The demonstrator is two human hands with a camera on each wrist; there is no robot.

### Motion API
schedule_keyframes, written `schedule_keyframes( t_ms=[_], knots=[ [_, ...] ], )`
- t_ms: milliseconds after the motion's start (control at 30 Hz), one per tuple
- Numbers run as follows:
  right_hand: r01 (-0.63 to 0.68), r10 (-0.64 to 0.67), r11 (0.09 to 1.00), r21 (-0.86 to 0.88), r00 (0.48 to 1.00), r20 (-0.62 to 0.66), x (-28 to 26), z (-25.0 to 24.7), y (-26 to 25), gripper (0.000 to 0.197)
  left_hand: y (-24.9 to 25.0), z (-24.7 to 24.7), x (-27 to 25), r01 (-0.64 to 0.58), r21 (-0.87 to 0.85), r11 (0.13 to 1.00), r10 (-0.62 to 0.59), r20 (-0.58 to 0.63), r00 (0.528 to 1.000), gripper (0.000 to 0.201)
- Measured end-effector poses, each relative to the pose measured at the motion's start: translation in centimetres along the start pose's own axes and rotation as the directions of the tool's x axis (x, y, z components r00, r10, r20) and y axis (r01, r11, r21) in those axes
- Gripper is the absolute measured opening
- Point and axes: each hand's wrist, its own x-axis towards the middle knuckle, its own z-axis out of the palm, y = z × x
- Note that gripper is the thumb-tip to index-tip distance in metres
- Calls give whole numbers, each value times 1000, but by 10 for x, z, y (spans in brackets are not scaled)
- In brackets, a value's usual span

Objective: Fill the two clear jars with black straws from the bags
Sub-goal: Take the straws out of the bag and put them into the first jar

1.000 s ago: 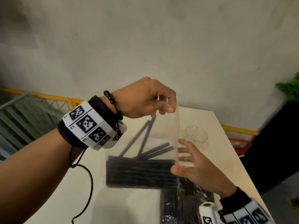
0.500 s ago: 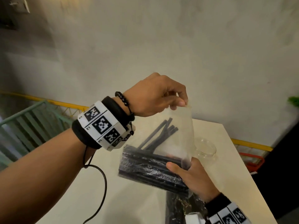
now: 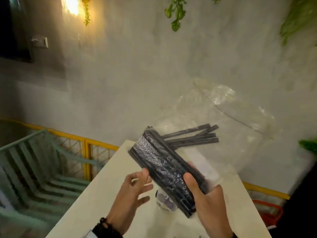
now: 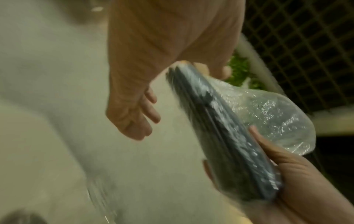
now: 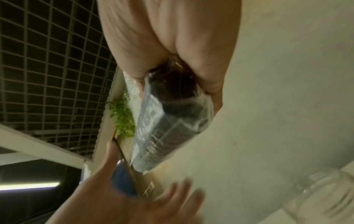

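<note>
**Gripping the straw bag over the table**

Holding the bundle of black straws [image 3: 164,170] through its clear bag [image 3: 228,124], our right hand [image 3: 208,201] sat at the lower right of the head view, thumb laid across the front of the bundle and fingers curled behind it. We saw the bundle slant from the centre of the frame down toward the lower right, lifted above the table. A few loose straws [image 3: 193,136] lay crosswise inside the bag, just above the bundle, pointing toward the right. The slack upper part of the bag billowed up and to the right of them, against the wall.

Our left hand [image 3: 132,191] was at lower centre, fingers spread and relaxed, holding nothing; its fingertips were just beside the lower left edge of the bundle, and we could not tell whether they touched it. In the left wrist view the same hand [image 4: 134,115] showed open, apart from the bag [image 4: 268,115], while the right hand [image 4: 298,174] clasped the bundle's lower end.

Below the bundle, between the two hands, one clear jar [image 3: 165,200] stood on the white table [image 3: 96,194], partly hidden by the straws. The right wrist view showed a blurred jar [image 5: 321,195] at its lower right.

Beyond the table, a yellow railing [image 3: 85,143] ran along the left, with a green bench [image 3: 34,165] behind it. Green leaves [image 3: 176,12] hung at the top of the frame.
</note>
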Motion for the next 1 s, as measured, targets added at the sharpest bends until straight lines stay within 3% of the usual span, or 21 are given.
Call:
schedule_keyframes(
  t_ms=[67, 133, 167, 233, 333, 400, 500, 600, 700, 767, 867, 933, 1000],
  knots=[
    [-95, 97, 995, -19, 985, 146, -16, 13, 6, 43, -8, 14, -2, 177, -305, 936, -105, 240, 965, 83],
    [-239, 246, 969, -59, 925, 289, -26, 15, 25, 90, -14, 13, -3, 252, -493, 832, -115, 291, 950, 60],
    [-244, 244, 969, -33, 928, 281, -21, 7, 30, 101, -15, 12, 1, 247, -520, 818, -99, 295, 950, 53],
    [-195, 179, 976, 100, 973, 147, -14, -11, 27, 104, -22, 5, 3, 241, -536, 809, -72, 317, 946, 53],
    [-144, 135, 909, 390, 990, 51, 2, -27, 3, 133, -27, -3, 10, 237, -495, 836, -58, 349, 935, 78],
    [-124, 122, 835, 536, 992, 39, 11, -34, -5, 118, -35, -5, 13, 237, -453, 859, -68, 358, 931, 81],
    [-149, 146, 798, 584, 988, 52, 13, -39, -4, 70, -43, -7, 11, 231, -409, 883, -73, 368, 927, 80],
    [-145, 130, 955, 257, 989, 76, -3, -27, 4, 51, -43, -8, 14, 214, -448, 868, -64, 326, 943, 75],
    [-143, 162, 983, -114, 970, 179, -34, -6, 23, 38, -42, -7, 14, 220, -533, 817, -68, 291, 954, 74],
    [-125, 181, 970, -210, 946, 270, -54, 1, 24, 39, -45, -8, 16, 247, -573, 781, -78, 303, 950, 71],
    [-197, 224, 973, -123, 936, 273, -64, 0, 6, 13, -49, -12, 16, 238, -591, 771, -33, 336, 941, 68],
    [-272, 276, 961, -51, 929, 248, -57, -9, 3, 44, -50, -14, 16, 217, -604, 767, 6, 345, 939, 72],
    [-321, 309, 945, 64, 940, 147, -49, -17, -2, 58, -51, -15, 18, 195, -597, 778, 18, 331, 943, 71]
  ],
)
